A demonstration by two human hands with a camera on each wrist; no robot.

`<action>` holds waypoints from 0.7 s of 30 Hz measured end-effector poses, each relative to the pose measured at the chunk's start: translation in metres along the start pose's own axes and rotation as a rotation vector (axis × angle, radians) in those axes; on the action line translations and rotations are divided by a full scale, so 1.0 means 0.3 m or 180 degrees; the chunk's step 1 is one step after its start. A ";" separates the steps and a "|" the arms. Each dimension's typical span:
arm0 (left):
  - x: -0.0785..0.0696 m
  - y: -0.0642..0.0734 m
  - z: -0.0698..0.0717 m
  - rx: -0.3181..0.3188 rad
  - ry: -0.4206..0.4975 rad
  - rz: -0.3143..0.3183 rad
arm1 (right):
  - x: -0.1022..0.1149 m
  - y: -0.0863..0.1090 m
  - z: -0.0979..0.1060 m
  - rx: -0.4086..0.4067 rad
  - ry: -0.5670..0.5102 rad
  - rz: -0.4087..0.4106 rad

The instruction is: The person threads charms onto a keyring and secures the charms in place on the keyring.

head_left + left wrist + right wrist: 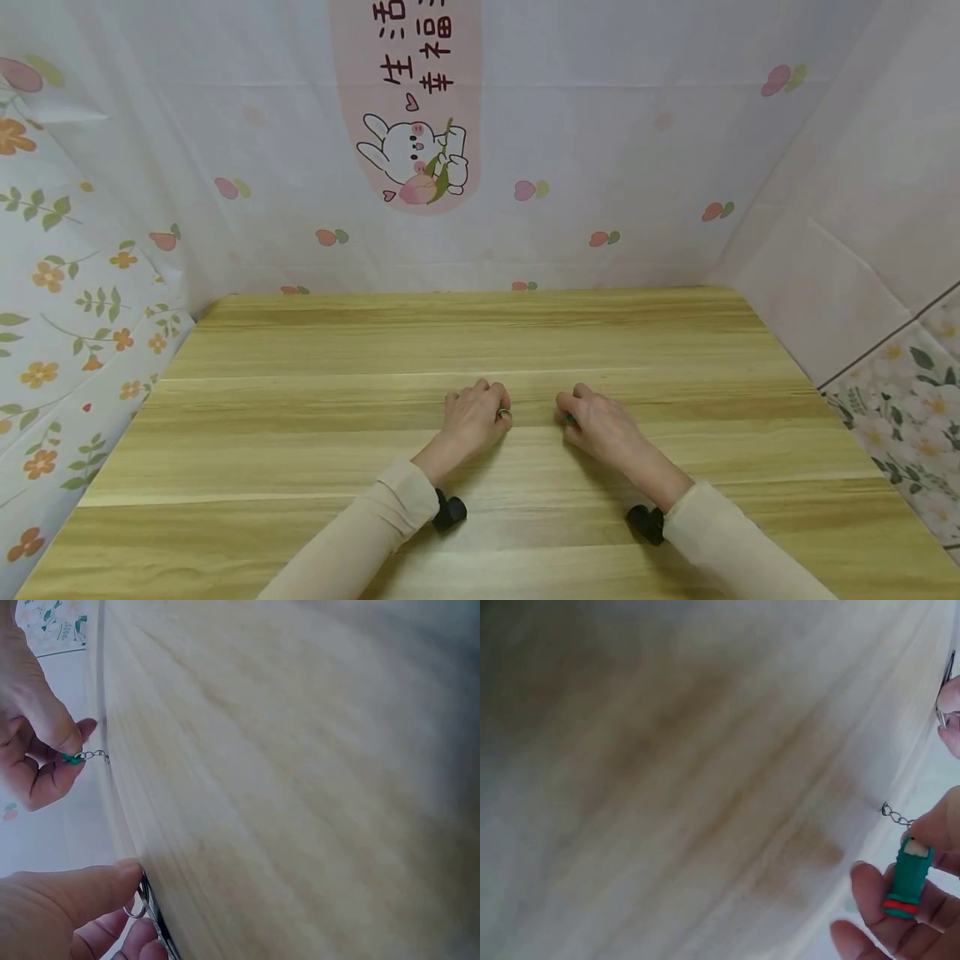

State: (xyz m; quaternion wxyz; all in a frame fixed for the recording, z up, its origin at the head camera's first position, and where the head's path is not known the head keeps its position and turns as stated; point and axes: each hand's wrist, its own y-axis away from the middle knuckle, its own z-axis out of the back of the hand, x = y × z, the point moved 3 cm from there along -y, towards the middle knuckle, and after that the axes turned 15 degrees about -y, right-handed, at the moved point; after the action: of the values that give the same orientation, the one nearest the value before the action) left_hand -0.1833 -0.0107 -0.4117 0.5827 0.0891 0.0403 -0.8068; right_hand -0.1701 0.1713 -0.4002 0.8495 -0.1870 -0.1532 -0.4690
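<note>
Over the middle of the table, my left hand (pixel 474 418) pinches a metal ring (pixel 136 909) with a thin, dark, shiny metal piece (pixel 155 909) on it, close to the tabletop. Most of that piece is hidden, and I cannot tell its kind. To the right, a short gap away, my right hand (pixel 606 429) holds a green keychain charm (pixel 910 881) with a red band near one end. A short silver chain (pixel 895 815) hangs from the charm towards the table. The charm's chain and the ring are apart.
The wood-grain table (pixel 480 333) reaches back to a white curtain (pixel 600 150) printed with fruit and a rabbit. Flowered cloth (pixel 75 350) hangs at the left. Black wrist devices (pixel 450 511) sit at both cream sleeves (pixel 360 533).
</note>
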 end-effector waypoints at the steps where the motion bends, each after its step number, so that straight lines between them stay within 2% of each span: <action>1: 0.001 0.001 0.000 -0.0019 0.0034 -0.0006 | 0.002 0.002 0.001 -0.0016 -0.0016 0.0018; 8: 0.013 0.003 -0.006 -0.0389 0.0289 -0.0247 | 0.016 0.011 0.006 -0.0184 -0.0152 0.0142; 12: 0.018 0.005 -0.004 -0.0457 0.0346 -0.0349 | 0.020 0.016 0.008 -0.0243 -0.0331 0.0176; 13: 0.012 0.012 0.012 -0.0422 0.0351 -0.0331 | 0.021 0.017 0.009 -0.0251 -0.0385 0.0178; 18: 0.010 0.016 0.024 -0.0682 -0.0054 -0.0439 | 0.021 0.029 0.013 -0.0206 -0.0762 0.0080; 21: 0.010 0.018 0.029 -0.0760 -0.0256 -0.0441 | 0.023 0.034 0.013 -0.0179 -0.1001 0.0024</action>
State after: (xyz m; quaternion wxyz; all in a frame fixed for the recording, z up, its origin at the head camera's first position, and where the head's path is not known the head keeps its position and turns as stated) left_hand -0.1798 -0.0167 -0.4035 0.5332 -0.0163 0.1186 -0.8375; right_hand -0.1582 0.1731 -0.3956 0.8113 -0.2824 -0.2704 -0.4348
